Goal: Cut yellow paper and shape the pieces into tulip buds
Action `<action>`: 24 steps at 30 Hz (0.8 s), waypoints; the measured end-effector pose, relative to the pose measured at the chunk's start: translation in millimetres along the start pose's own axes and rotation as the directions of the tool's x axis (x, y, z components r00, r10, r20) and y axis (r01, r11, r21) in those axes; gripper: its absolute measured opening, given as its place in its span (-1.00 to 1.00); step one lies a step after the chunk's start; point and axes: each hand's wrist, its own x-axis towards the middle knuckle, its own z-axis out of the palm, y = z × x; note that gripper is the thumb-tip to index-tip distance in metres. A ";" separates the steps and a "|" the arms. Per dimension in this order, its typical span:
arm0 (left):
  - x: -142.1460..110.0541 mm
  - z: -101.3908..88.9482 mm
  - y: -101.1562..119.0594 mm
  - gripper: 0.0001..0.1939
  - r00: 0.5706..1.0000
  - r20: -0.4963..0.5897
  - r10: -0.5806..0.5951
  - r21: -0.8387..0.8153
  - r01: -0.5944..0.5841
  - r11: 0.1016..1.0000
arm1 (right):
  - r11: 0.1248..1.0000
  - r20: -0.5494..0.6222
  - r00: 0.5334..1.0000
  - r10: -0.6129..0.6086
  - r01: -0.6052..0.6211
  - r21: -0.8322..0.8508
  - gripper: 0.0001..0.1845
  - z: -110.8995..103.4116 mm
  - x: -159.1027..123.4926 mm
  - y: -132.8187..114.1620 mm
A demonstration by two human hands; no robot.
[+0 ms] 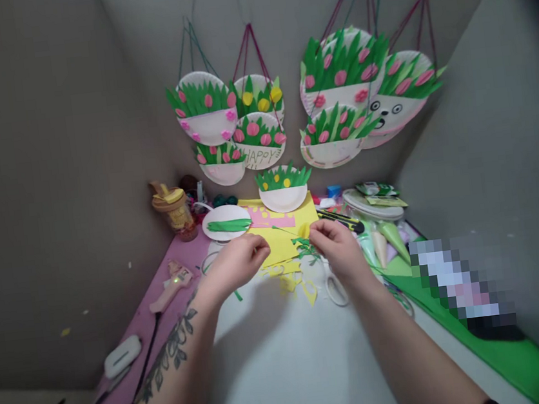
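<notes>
My right hand [337, 246] pinches a small yellow paper piece [303, 230] above the worktable. A thin dark green strip [284, 230] runs left from near that piece; whether the two are joined I cannot tell. Level with it on the left, my left hand [244, 257] is closed, thumb and fingertips together, and anything between them is hidden. Green paper scraps [306, 246] and white-handled scissors [336, 288] lie near my right hand. Below and between the hands are yellow paper offcuts [291, 282]. Behind them lies a yellow sheet [279, 246] with a pink paper piece [278, 218] on it.
Paper-plate baskets [215, 127] with paper grass and flowers hang on the back wall; another plate basket [283, 198] leans below. Left are a white plate [227, 234] with green strips, a tumbler [176, 216], a pink glue gun [170, 290] and a white case [122, 356]. Piping bags [393, 240] lie right.
</notes>
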 end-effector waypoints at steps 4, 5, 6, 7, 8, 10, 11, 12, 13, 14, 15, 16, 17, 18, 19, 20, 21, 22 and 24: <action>-38.1 -25.7 -38.1 -0.75 0.911 -0.047 -0.409 0.420 0.390 0.820 | 0.996 -0.063 0.998 0.027 -0.021 0.085 -0.82 -10.5 2.6 -1.5; -51.2 -29.4 -51.7 -0.74 0.875 -0.073 -0.479 0.481 0.451 0.752 | 0.994 -0.077 0.997 0.030 -0.022 0.109 -0.82 -12.0 2.7 -2.9; -64.9 -31.7 -65.7 -0.71 0.834 -0.096 -0.543 0.516 0.508 0.690 | 0.991 -0.088 0.996 0.034 -0.022 0.134 -0.83 -12.9 2.5 -4.2; -78.4 -32.8 -79.4 -0.66 0.795 -0.102 -0.598 0.534 0.551 0.642 | 0.988 -0.094 0.995 0.038 -0.023 0.155 -0.83 -13.2 2.2 -5.5; -90.9 -33.1 -92.1 -0.61 0.746 -0.095 -0.660 0.541 0.595 0.595 | 0.985 -0.095 0.995 0.043 -0.026 0.171 -0.83 -13.0 1.7 -6.6; -110.2 -31.8 -112.9 -0.57 0.672 -0.076 -0.736 0.541 0.648 0.536 | 0.982 -0.082 0.995 0.048 -0.032 0.184 -0.84 -11.3 0.2 -7.9; -116.3 -30.7 -120.7 -0.54 0.657 -0.069 -0.751 0.536 0.659 0.527 | 0.983 -0.072 0.996 0.046 -0.032 0.183 -0.84 -10.2 -0.8 -8.2; -120.1 -29.5 -126.8 -0.52 0.650 -0.063 -0.757 0.528 0.666 0.528 | 0.983 -0.060 0.997 0.044 -0.033 0.180 -0.84 -9.0 -1.9 -8.5; -121.7 -28.3 -131.5 -0.50 0.653 -0.057 -0.755 0.517 0.666 0.537 | 0.984 -0.050 0.998 0.041 -0.032 0.176 -0.84 -8.0 -3.1 -8.9; -121.8 -27.1 -135.0 -0.49 0.658 -0.051 -0.751 0.508 0.665 0.548 | 0.985 -0.043 0.998 0.037 -0.029 0.173 -0.84 -7.3 -4.2 -9.5; -120.7 -25.8 -137.6 -0.49 0.664 -0.046 -0.746 0.499 0.662 0.559 | 0.985 -0.038 0.999 0.033 -0.026 0.170 -0.84 -7.0 -5.3 -10.3; -119.1 -24.6 -139.5 -0.51 0.671 -0.042 -0.741 0.493 0.659 0.568 | 0.985 -0.034 0.999 0.026 -0.020 0.169 -0.84 -7.1 -6.2 -11.3; -117.4 -23.5 -140.9 -0.53 0.676 -0.040 -0.736 0.487 0.656 0.576 | 0.985 -0.033 0.999 0.018 -0.012 0.172 -0.83 -7.7 -6.9 -12.3; -115.9 -22.8 -141.7 -0.55 0.679 -0.041 -0.733 0.481 0.656 0.582 | 0.984 -0.033 0.999 0.009 -0.003 0.178 -0.83 -8.6 -7.4 -13.5; -114.9 -22.9 -141.9 -0.57 0.681 -0.045 -0.731 0.472 0.660 0.585 | 0.983 -0.036 0.999 0.001 0.006 0.186 -0.84 -9.7 -7.6 -14.5; -114.5 -24.1 -141.3 -0.59 0.683 -0.052 -0.728 0.460 0.664 0.590 | 0.981 -0.039 0.999 -0.005 0.012 0.195 -0.84 -10.8 -7.7 -15.3; -114.8 -26.6 -139.5 -0.60 0.687 -0.061 -0.724 0.447 0.668 0.595 | 0.979 -0.042 0.999 -0.007 0.016 0.204 -0.84 -11.6 -7.7 -15.9; -115.6 -30.5 -136.3 -0.61 0.693 -0.074 -0.717 0.441 0.668 0.599 | 0.977 -0.043 0.999 -0.007 0.016 0.213 -0.84 -11.9 -7.5 -16.2; -118.4 -40.9 -124.5 -0.60 0.725 -0.095 -0.682 0.361 0.664 0.655 | 0.971 -0.037 0.999 0.003 0.006 0.240 -0.84 -10.7 -7.4 -16.4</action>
